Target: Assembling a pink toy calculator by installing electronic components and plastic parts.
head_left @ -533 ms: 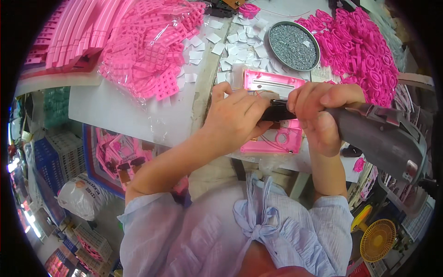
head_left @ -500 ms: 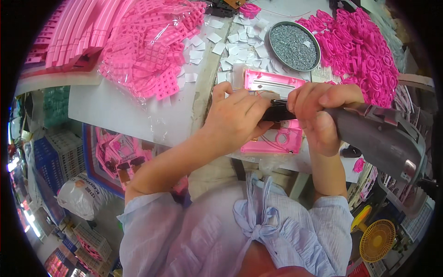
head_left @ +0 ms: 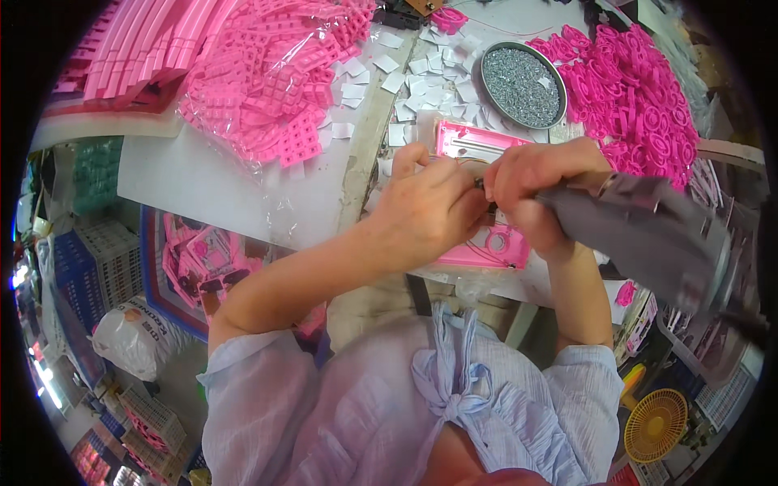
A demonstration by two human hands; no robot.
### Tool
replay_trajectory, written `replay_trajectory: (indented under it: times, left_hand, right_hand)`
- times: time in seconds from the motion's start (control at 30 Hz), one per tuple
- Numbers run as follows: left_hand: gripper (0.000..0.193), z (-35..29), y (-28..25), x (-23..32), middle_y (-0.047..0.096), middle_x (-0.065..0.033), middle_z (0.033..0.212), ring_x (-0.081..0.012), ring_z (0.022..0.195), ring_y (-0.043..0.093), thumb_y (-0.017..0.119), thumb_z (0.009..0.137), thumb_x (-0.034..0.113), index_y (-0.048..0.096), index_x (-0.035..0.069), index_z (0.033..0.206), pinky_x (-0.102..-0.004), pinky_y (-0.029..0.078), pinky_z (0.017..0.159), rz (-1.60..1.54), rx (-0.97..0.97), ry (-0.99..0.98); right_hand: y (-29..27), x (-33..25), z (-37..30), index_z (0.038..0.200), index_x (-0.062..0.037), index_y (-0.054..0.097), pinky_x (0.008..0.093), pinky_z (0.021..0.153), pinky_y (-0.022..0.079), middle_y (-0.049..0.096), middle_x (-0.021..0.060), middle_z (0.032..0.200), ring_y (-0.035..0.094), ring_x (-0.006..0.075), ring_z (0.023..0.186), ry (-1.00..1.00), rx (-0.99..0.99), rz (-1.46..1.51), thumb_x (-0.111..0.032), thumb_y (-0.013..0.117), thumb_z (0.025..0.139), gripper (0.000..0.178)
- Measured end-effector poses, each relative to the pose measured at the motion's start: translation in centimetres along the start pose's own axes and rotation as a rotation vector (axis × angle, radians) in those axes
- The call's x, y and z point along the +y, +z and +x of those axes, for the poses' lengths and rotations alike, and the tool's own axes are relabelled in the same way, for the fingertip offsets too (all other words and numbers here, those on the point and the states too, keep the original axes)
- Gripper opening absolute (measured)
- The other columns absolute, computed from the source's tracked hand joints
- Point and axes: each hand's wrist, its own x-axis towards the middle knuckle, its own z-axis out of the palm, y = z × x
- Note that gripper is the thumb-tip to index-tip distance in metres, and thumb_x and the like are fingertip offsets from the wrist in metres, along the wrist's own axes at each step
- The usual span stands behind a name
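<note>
Right hand (head_left: 539, 194): fingers clamped round the front end of a dark grey handheld tool (head_left: 632, 235), its body extending rightward, blurred.

Left hand (head_left: 429, 202): fingers curled, drawn together, just beside the right fingertips; whether they grip anything, cannot tell.

Pink housing parts (head_left: 486, 253): on the bench (head_left: 506, 16), close to its near edge, under and around both hands; one section on the near side, another beyond the hands; whether joined, hidden.

Round dish (head_left: 484, 81), filled with small grey metal pieces (head_left: 523, 85): toward the bench's far edge.

White paper squares (head_left: 417, 101): scattered left of the dish.

Bright pink looped parts (head_left: 632, 101): one heap, toward the far right corner.

Pink grid pieces (head_left: 267, 105): in clear film, bench's left side.

Blue-rimmed bin (head_left: 148, 271): below the near edge, left, containing pink parts.
</note>
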Motion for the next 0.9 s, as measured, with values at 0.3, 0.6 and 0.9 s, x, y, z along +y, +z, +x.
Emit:
replay_trajectory:
  times: [0.3,0.6,0.9]
  left_hand:
    - [0.038,-1.4,-0.7,-0.7,0.067,0.0011,0.102,-0.0191,0.085,0.06,0.081,0.075,0.016,0.061,0.014,0.107,-0.0425,0.03,0.086,-0.006,-0.079,-0.04]
    - [0.092,-0.6,-1.0,-1.6,0.066,-0.0093,0.119,-0.0262,0.106,0.057,0.085,0.072,0.03,0.039,0.004,0.147,-0.0451,0.031,0.1,-0.179,-0.173,-0.272]
    - [0.098,-2.0,0.4,-1.2,0.064,-0.0054,0.12,-0.0256,0.108,0.055,0.083,0.075,0.036,0.031,0.002,0.152,-0.0471,0.03,0.099,-0.234,-0.076,-0.353]
  right_hand:
    - [-3.6,-3.2,-0.5,0.144,0.0014,0.043,0.0379,0.084,0.055,0.065,0.0104,0.111,0.063,0.0211,0.097,0.131,0.146,-0.043,-0.021,0.088,0.076,0.085]
    - [-5.3,0.7,-4.6,0.119,-0.006,0.07,0.0372,0.072,0.053,0.067,0.0139,0.107,0.064,0.03,0.084,-0.064,-0.187,-0.779,-0.005,0.081,0.07,0.05]
    - [-7.6,2.2,0.3,0.104,0.0006,0.068,0.0245,0.043,0.041,0.065,0.0027,0.071,0.054,0.0071,0.051,0.915,-0.129,-0.254,-0.031,0.056,0.104,0.033]
